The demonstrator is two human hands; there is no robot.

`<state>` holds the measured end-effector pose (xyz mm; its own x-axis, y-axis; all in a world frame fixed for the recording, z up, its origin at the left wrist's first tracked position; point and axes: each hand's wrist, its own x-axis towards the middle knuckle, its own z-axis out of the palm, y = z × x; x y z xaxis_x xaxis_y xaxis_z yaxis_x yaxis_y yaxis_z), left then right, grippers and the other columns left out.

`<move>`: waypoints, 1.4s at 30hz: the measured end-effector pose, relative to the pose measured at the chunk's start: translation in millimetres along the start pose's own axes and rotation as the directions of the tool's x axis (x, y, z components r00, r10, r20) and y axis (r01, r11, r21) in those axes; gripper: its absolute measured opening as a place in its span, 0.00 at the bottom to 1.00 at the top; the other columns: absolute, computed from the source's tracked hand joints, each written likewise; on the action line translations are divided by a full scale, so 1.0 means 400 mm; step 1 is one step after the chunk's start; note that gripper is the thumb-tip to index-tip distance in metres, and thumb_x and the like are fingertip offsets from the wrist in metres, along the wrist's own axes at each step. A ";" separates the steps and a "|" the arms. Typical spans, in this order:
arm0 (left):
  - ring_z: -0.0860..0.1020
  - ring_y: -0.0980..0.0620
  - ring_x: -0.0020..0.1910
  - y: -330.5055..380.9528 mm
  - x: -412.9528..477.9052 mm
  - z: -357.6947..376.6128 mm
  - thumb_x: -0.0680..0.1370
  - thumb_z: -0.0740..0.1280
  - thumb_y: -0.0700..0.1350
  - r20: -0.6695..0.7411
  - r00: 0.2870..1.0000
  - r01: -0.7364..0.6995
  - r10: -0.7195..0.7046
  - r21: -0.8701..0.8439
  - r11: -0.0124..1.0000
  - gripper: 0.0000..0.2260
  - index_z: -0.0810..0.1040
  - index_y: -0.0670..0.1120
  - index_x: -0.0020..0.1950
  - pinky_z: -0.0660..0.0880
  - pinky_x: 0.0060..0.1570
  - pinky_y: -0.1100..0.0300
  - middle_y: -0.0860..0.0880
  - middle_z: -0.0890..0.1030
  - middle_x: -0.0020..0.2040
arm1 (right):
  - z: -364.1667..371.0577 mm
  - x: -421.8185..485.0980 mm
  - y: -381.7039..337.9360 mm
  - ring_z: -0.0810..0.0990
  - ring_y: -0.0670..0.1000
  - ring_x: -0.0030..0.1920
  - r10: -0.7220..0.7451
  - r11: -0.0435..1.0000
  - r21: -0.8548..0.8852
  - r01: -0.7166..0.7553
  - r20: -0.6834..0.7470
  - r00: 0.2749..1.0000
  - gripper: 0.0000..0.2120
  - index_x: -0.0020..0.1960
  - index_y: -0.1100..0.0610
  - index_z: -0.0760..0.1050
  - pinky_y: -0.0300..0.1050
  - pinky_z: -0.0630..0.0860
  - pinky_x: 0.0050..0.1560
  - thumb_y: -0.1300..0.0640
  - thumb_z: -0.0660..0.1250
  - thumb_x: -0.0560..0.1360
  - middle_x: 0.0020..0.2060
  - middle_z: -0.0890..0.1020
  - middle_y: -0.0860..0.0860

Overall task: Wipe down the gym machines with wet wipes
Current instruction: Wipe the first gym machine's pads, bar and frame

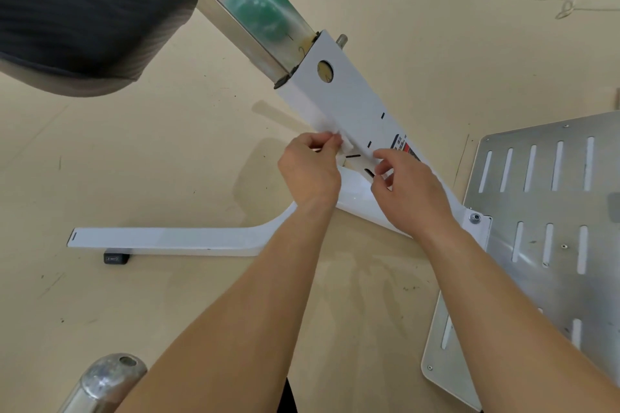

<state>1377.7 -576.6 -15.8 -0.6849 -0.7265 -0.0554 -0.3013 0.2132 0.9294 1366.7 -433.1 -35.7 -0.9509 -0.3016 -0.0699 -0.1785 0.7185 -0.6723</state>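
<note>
At ten o'clock the black seat pad [90,10] hung over the floor [134,144], and at eight o'clock the white base leg [161,240] lay flat along it. Just left of centre your left hand [310,171] pinched the wet wipe [323,126] between thumb and fingertips. The wipe lay against the left edge of the white column [349,100], which ran from the chrome post [255,10] at eleven o'clock down towards four o'clock. Your right hand [412,194] sat just right of centre, apart from the left, with its fingers curled low on the column's front face beside the warning label [404,147]. Whether it gripped a corner of the wipe or only steadied the frame, I could not tell. Between three and four o'clock lay the slotted metal plate [536,211]. I judged this to be the wiping of the column's lower stretch, with much of the machine left to do. To do it well, you would have wanted the wipe spread flat under your fingers rather than bunched, and drawn along the edge in one long stroke towards the joint. You would also have wrapped it round the corner to catch the side face, worked it into the slots, and gone lightly over the label so that it did not lift.
</note>
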 end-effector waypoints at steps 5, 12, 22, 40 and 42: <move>0.79 0.65 0.40 0.006 0.000 -0.001 0.77 0.74 0.46 -0.025 0.999 -0.021 0.021 -0.002 1.000 0.04 0.82 0.48 0.44 0.71 0.42 0.77 0.59 0.81 0.41 | -0.017 -0.002 0.027 0.78 0.51 0.55 0.058 0.998 0.010 -0.058 -0.042 0.997 0.17 0.69 0.52 0.73 0.50 0.75 0.55 0.57 0.57 0.82 0.61 0.79 0.47; 0.76 0.66 0.35 -0.027 -0.046 0.049 0.77 0.73 0.44 0.079 0.997 0.000 -0.005 0.068 0.998 0.03 0.83 0.47 0.43 0.68 0.38 0.78 0.62 0.78 0.36 | -0.034 -0.006 0.043 0.78 0.54 0.54 0.068 0.998 0.012 -0.067 -0.078 0.995 0.17 0.68 0.53 0.74 0.52 0.76 0.54 0.59 0.56 0.82 0.58 0.80 0.50; 0.76 0.65 0.37 -0.030 -0.051 0.052 0.78 0.73 0.45 0.046 0.997 0.060 -0.062 0.030 0.998 0.03 0.83 0.45 0.47 0.68 0.38 0.79 0.61 0.78 0.38 | -0.050 -0.003 0.066 0.79 0.55 0.52 0.049 0.998 -0.048 -0.051 -0.055 0.997 0.17 0.68 0.53 0.75 0.51 0.76 0.53 0.58 0.57 0.81 0.59 0.79 0.51; 0.82 0.59 0.41 -0.139 -0.064 0.111 0.77 0.74 0.48 0.158 0.985 0.059 -0.064 0.035 0.998 0.06 0.84 0.46 0.44 0.78 0.50 0.60 0.58 0.83 0.40 | -0.030 0.103 0.187 0.78 0.59 0.53 -0.162 0.885 -0.446 0.132 -0.031 0.986 0.20 0.71 0.54 0.71 0.49 0.74 0.43 0.56 0.57 0.80 0.60 0.77 0.53; 0.80 0.64 0.41 -0.155 -0.075 0.122 0.76 0.74 0.49 0.182 0.982 0.038 -0.043 0.030 0.999 0.06 0.84 0.47 0.43 0.77 0.50 0.64 0.60 0.83 0.39 | -0.014 0.108 0.215 0.78 0.59 0.53 -0.163 0.897 -0.426 0.113 -0.083 0.983 0.20 0.72 0.54 0.70 0.48 0.71 0.42 0.57 0.57 0.80 0.60 0.77 0.53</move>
<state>1384.5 -536.3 -89.8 -0.7804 -0.6043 -0.1606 -0.3470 0.2049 0.9152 1308.8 -380.8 -92.6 -0.9265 -0.3621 0.1021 -0.3758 0.8779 -0.2969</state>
